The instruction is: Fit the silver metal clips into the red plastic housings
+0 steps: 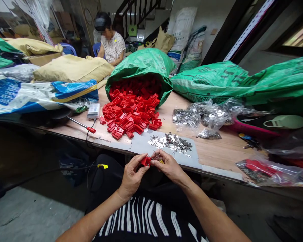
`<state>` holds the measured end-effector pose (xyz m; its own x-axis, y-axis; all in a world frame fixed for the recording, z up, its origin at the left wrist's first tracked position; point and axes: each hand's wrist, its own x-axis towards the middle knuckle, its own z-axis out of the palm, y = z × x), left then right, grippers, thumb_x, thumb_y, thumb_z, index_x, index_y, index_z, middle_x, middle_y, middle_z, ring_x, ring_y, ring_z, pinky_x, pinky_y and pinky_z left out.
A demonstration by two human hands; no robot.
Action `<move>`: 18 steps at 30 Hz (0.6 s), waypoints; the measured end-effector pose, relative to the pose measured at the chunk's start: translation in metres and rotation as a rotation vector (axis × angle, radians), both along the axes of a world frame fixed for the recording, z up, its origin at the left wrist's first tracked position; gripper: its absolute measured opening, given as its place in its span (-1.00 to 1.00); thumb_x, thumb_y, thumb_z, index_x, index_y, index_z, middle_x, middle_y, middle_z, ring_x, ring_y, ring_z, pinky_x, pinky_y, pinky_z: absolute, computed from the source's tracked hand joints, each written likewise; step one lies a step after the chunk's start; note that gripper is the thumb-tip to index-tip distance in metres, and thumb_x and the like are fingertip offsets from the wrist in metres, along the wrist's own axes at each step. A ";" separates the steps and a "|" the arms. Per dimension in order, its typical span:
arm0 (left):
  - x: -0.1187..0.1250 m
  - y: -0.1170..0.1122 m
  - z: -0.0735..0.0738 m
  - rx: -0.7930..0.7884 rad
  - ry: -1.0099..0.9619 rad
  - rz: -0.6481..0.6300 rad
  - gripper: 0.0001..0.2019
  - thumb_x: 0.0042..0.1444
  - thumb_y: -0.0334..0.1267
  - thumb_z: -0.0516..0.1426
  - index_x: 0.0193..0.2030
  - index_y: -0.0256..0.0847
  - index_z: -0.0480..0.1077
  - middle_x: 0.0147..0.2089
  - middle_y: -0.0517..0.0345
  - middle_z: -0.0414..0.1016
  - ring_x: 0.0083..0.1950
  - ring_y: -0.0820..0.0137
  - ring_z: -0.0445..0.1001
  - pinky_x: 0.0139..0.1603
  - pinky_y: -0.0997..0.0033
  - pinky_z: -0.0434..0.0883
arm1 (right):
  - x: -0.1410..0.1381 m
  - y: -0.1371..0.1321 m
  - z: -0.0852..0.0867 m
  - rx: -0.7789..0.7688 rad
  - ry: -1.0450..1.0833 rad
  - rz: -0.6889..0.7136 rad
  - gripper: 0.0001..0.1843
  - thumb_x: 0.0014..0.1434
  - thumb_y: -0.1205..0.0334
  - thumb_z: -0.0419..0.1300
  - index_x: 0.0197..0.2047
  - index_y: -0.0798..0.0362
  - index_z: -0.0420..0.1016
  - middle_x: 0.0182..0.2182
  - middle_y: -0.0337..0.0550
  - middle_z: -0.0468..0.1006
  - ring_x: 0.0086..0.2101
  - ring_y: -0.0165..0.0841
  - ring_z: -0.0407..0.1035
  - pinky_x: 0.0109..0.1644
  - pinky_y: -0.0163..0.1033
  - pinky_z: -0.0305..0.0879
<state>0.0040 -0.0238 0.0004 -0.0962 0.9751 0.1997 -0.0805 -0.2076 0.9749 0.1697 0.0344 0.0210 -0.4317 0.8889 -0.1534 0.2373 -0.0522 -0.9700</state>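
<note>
My left hand (132,174) pinches a small red plastic piece (145,161) just in front of the table edge. My right hand (168,164) meets it from the right, fingers pinched together on the same piece, with a thin metal bit barely showing between the fingertips. Straight ahead on a grey mat (141,143) lies a small heap of shiny metal clips (174,143). Beyond it, a pile of red plastic pieces (131,114) spills from an open green sack (141,65).
A clear bag of metal clips (207,116) lies right of the pile; another bag with red pieces (267,171) sits at the right edge. A red-handled tool (82,125) lies left. More green sacks (242,80) and tan bags crowd the back, where another person (111,43) sits.
</note>
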 end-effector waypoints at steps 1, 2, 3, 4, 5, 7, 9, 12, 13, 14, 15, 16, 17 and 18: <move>0.000 0.000 0.000 -0.003 0.005 -0.004 -0.64 0.06 -0.29 0.23 0.05 -0.09 0.48 0.05 0.05 0.51 0.08 0.24 0.48 0.15 0.25 0.41 | 0.000 -0.001 -0.001 -0.001 0.002 -0.002 -0.75 0.08 0.09 0.24 -0.26 0.05 0.34 -0.50 -0.32 0.43 -0.57 -0.52 0.21 -0.51 -0.39 0.14; 0.000 0.000 0.000 -0.017 -0.003 -0.012 -0.63 0.06 -0.28 0.23 0.05 -0.09 0.47 0.07 0.04 0.51 0.08 0.23 0.48 0.15 0.24 0.40 | 0.000 -0.001 -0.002 -0.004 0.005 -0.005 -0.74 0.08 0.08 0.25 -0.26 0.05 0.33 -0.50 -0.32 0.43 -0.57 -0.52 0.21 -0.51 -0.39 0.15; 0.000 0.000 0.000 -0.043 -0.025 -0.023 -0.62 0.06 -0.28 0.23 0.06 -0.09 0.47 0.08 0.04 0.51 0.08 0.23 0.48 0.16 0.24 0.40 | 0.000 -0.002 -0.003 -0.010 0.010 -0.010 -0.73 0.08 0.07 0.26 -0.26 0.05 0.33 -0.50 -0.32 0.43 -0.57 -0.52 0.22 -0.51 -0.39 0.15; 0.000 0.001 -0.001 -0.078 -0.062 -0.037 -0.61 0.07 -0.27 0.23 0.08 -0.10 0.46 0.08 0.03 0.51 0.08 0.23 0.49 0.16 0.23 0.40 | 0.000 -0.003 -0.003 -0.020 0.016 -0.016 -0.72 0.08 0.06 0.26 -0.26 0.05 0.33 -0.50 -0.32 0.44 -0.58 -0.53 0.22 -0.51 -0.39 0.15; 0.000 0.002 -0.003 -0.117 -0.115 -0.049 -0.59 0.07 -0.26 0.23 0.09 -0.11 0.44 0.07 0.02 0.52 0.08 0.22 0.49 0.15 0.23 0.40 | 0.000 -0.003 -0.004 -0.030 0.025 -0.023 -0.71 0.08 0.04 0.26 -0.26 0.05 0.33 -0.50 -0.32 0.44 -0.59 -0.53 0.22 -0.52 -0.40 0.15; 0.001 0.004 -0.005 -0.190 -0.246 -0.064 -0.56 0.06 -0.24 0.24 0.12 -0.13 0.42 0.04 0.02 0.55 0.07 0.24 0.50 0.15 0.24 0.39 | 0.000 -0.004 -0.002 -0.046 0.045 -0.033 -0.69 0.11 0.00 0.23 -0.26 0.05 0.32 -0.49 -0.31 0.46 -0.61 -0.54 0.21 -0.54 -0.40 0.11; 0.002 0.005 -0.007 -0.237 -0.367 -0.065 -0.54 0.04 -0.24 0.26 0.12 -0.15 0.41 0.01 0.02 0.57 0.04 0.27 0.51 0.14 0.27 0.39 | 0.001 -0.005 0.000 -0.051 0.061 -0.032 -0.67 0.13 -0.05 0.20 -0.27 0.06 0.32 -0.48 -0.28 0.48 -0.63 -0.55 0.19 -0.56 -0.40 0.07; 0.004 0.006 -0.005 -0.288 -0.490 -0.070 -0.52 0.01 -0.25 0.28 0.11 -0.18 0.40 -0.03 0.02 0.58 -0.02 0.32 0.53 0.10 0.29 0.40 | 0.001 -0.006 0.004 -0.047 0.069 -0.023 -0.65 0.14 -0.07 0.19 -0.28 0.06 0.31 -0.48 -0.28 0.48 -0.63 -0.55 0.18 -0.56 -0.39 0.06; 0.005 0.006 -0.004 -0.302 -0.518 -0.077 -0.51 0.01 -0.25 0.28 0.12 -0.19 0.40 -0.04 0.01 0.58 -0.04 0.32 0.54 0.08 0.29 0.40 | 0.001 -0.007 0.005 -0.042 0.067 -0.020 -0.65 0.14 -0.07 0.19 -0.28 0.05 0.30 -0.48 -0.29 0.47 -0.63 -0.55 0.18 -0.56 -0.39 0.07; 0.005 0.006 -0.003 -0.315 -0.538 -0.085 -0.51 0.01 -0.25 0.28 0.12 -0.20 0.39 -0.05 0.00 0.58 -0.05 0.32 0.54 0.07 0.29 0.41 | 0.002 -0.007 0.005 -0.031 0.061 -0.016 -0.66 0.15 -0.07 0.18 -0.27 0.05 0.30 -0.48 -0.29 0.45 -0.63 -0.55 0.19 -0.55 -0.38 0.08; 0.005 0.006 -0.002 -0.323 -0.544 -0.091 -0.52 0.01 -0.25 0.28 0.11 -0.20 0.39 -0.05 0.00 0.57 -0.05 0.32 0.54 0.06 0.29 0.41 | 0.003 -0.007 0.005 -0.014 0.045 -0.008 -0.68 0.17 -0.05 0.16 -0.26 0.05 0.31 -0.49 -0.31 0.43 -0.62 -0.54 0.19 -0.54 -0.38 0.10; 0.004 0.007 -0.001 -0.320 -0.537 -0.094 -0.53 0.01 -0.25 0.28 0.10 -0.19 0.39 -0.04 0.01 0.57 -0.04 0.32 0.53 0.06 0.31 0.41 | 0.004 -0.007 0.005 0.012 0.019 0.000 -0.70 0.19 -0.04 0.14 -0.23 0.05 0.32 -0.49 -0.31 0.41 -0.61 -0.53 0.21 -0.53 -0.37 0.13; 0.003 0.008 -0.001 -0.307 -0.512 -0.095 -0.55 0.00 -0.26 0.28 0.07 -0.17 0.39 -0.01 0.02 0.55 -0.02 0.33 0.52 0.06 0.33 0.41 | 0.005 -0.006 0.005 0.048 -0.020 0.006 -0.72 0.22 -0.01 0.11 -0.20 0.05 0.34 -0.48 -0.30 0.40 -0.59 -0.51 0.24 -0.50 -0.36 0.17; 0.001 0.010 -0.001 -0.284 -0.472 -0.096 -0.57 -0.01 -0.27 0.29 0.04 -0.16 0.40 0.02 0.04 0.54 -0.01 0.34 0.51 0.06 0.34 0.41 | 0.007 -0.006 0.005 0.097 -0.070 0.011 -0.73 0.25 0.02 0.08 -0.17 0.05 0.37 -0.44 -0.27 0.40 -0.56 -0.49 0.27 -0.46 -0.35 0.22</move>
<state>0.0052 -0.0139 -0.0007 -0.0201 0.9932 -0.1150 -0.5275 0.0871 0.8451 0.1764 0.0287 0.0258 -0.4331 0.8961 -0.0973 0.3044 0.0438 -0.9516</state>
